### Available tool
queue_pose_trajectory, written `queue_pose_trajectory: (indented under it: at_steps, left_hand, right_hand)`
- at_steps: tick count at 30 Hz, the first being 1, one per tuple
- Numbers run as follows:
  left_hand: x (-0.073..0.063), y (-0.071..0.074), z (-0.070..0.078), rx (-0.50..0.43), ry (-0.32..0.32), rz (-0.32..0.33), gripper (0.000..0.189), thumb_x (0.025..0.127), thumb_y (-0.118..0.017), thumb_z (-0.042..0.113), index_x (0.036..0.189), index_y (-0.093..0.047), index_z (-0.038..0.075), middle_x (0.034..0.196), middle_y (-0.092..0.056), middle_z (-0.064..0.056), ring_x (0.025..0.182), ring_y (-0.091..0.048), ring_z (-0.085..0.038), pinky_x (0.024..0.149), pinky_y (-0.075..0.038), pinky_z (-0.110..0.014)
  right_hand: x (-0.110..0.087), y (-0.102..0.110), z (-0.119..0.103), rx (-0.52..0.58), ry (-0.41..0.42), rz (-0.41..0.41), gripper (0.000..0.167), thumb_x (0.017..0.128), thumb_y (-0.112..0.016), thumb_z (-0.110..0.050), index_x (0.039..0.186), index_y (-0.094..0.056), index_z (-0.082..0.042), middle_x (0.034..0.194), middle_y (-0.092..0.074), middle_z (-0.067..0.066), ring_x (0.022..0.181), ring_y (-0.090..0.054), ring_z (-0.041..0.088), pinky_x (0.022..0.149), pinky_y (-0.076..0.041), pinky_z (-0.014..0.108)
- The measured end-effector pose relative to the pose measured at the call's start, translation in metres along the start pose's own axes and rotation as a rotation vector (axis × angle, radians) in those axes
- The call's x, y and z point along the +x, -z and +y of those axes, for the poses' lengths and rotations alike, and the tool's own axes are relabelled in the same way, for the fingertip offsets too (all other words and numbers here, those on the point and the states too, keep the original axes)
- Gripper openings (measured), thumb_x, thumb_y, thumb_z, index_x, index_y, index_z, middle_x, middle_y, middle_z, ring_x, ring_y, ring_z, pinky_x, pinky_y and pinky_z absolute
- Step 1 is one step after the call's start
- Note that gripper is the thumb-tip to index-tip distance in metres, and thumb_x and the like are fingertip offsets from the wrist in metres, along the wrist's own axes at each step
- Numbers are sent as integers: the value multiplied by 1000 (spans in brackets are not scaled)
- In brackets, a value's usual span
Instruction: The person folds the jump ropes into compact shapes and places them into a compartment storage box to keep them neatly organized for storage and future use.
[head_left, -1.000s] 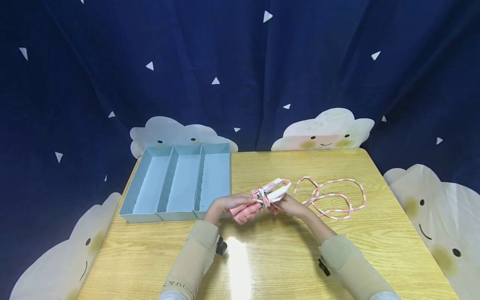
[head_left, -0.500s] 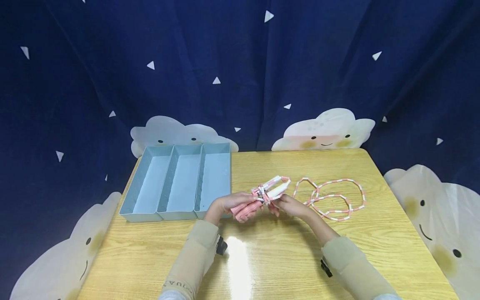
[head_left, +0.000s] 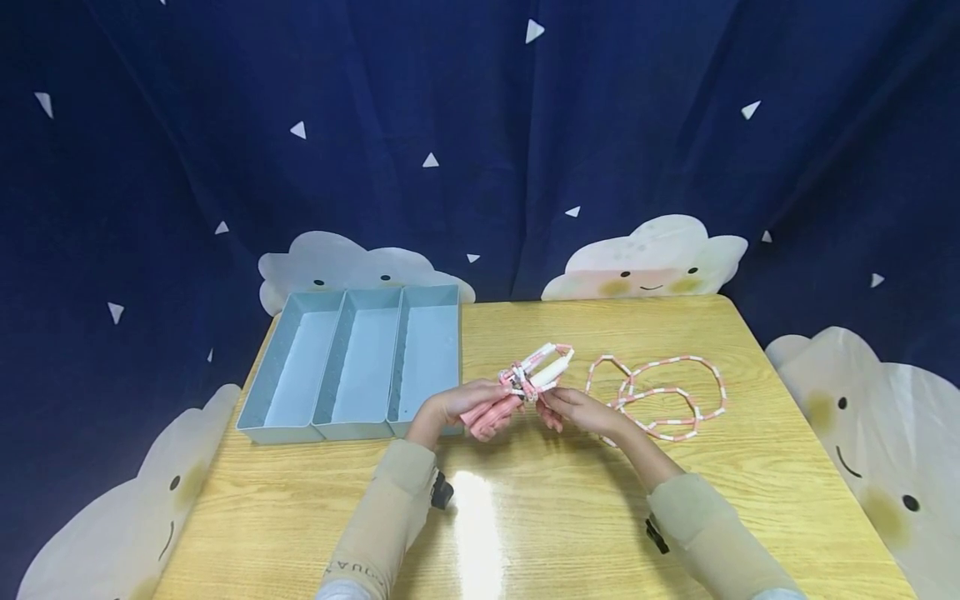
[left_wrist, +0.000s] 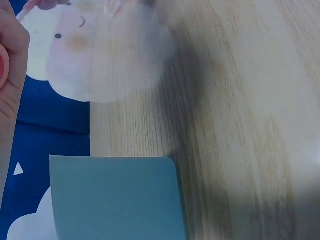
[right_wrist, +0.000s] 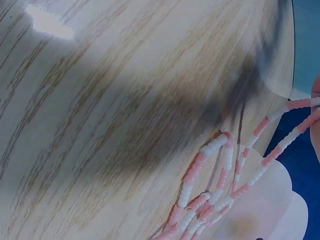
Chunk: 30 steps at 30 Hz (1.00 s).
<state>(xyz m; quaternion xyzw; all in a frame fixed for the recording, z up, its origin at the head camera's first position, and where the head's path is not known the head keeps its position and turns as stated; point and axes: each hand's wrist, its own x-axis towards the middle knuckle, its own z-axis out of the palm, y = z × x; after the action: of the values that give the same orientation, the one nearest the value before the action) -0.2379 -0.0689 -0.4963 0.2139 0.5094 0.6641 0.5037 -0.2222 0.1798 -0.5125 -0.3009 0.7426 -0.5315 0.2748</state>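
Two hands at one beaded skipping rope (head_left: pixel 656 400): left hand (head_left: pixel 457 408) gripping two pink handles (head_left: pixel 491 412), right hand (head_left: pixel 573 408) pinching rope, beside one three-compartment tray (head_left: pixel 352 362) on tabletop (head_left: pixel 555 500).

Left hand (left_wrist: pixel 9 75) mostly out of frame.

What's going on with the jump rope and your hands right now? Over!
Left hand grips pink handles. Right hand pinches beaded jump rope near the bundle. Loose loops on table. Blue tray beside, nothing blocking.
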Motion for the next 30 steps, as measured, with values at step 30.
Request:
queue_pose_trajectory:
  at_steps: [30]
  left_hand:
    - [-3,8,0,-18,-56,92,32,97,-38,37,96,-51,8,63,-51,-2,45,-45,-8,43,-40,-22]
  right_hand:
    - [-11,8,-13,-13,9,48,35,101,-33,-16,110,-54,11,78,-60,28,60,-62,23,61,-51,52]
